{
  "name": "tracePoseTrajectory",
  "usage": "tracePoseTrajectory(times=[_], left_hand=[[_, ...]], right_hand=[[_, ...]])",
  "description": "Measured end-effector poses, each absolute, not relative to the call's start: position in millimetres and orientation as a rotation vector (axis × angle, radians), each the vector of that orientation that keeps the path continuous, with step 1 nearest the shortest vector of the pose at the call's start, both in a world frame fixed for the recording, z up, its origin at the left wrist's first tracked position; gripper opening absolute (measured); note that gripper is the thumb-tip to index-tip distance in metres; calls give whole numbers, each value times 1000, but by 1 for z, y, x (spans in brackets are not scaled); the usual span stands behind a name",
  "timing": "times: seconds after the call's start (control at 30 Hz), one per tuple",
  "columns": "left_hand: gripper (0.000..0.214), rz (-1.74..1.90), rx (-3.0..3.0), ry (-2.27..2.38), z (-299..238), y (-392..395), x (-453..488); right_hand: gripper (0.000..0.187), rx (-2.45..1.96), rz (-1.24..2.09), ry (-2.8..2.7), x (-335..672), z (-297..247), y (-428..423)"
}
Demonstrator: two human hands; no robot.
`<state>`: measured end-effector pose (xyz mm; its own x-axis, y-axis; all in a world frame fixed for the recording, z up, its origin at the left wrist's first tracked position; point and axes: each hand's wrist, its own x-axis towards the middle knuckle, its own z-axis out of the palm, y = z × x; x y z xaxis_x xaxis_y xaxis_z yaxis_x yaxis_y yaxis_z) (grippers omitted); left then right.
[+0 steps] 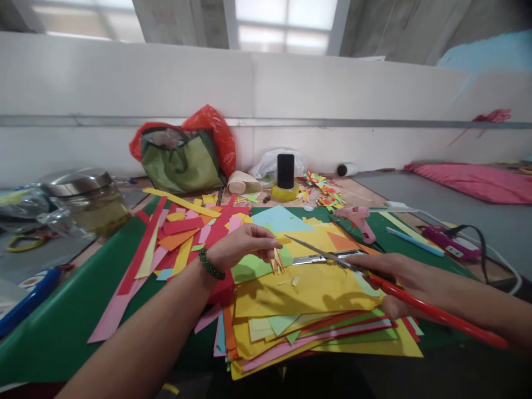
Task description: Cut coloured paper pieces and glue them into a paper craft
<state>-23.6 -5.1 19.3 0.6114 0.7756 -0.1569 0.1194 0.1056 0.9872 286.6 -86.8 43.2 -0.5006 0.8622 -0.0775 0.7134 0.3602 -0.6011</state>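
Observation:
My left hand (253, 241), with a dark green bead bracelet on the wrist, pinches a small yellow paper piece (284, 240) between thumb and fingertips. In my right hand (399, 277) are red-handled scissors (432, 311), their blades pointing left with the tips close to that piece. Below the hands lies a stack of coloured paper (307, 291), a yellow sheet on top. Thin orange and cream paper strips (277, 260) show just beneath my left fingers. A utility knife (305, 259) rests on the stack, partly hidden behind the scissors.
Paper scraps (183, 227) spread over the left of the green mat (95, 277). A pink glue gun (358, 219) and a purple power strip (451, 244) sit to the right. Behind are a phone (285, 170), paper flowers (330, 194), a green bag (180, 160) and a lidded jar (89, 202).

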Motion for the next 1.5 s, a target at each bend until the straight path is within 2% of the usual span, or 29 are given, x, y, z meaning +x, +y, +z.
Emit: tracePoseTrajectory(times=[0.13, 0.7, 1.5], left_hand=[[26, 540, 1377, 814, 18, -5, -23], [24, 502, 1321, 820, 14, -2, -23], [28, 453, 1328, 808, 15, -3, -24]], right_hand=[[86, -1409, 933, -2456, 273, 50, -84], [83, -1294, 1087, -2474, 273, 43, -78], [92, -1354, 947, -2528, 274, 45, -80]])
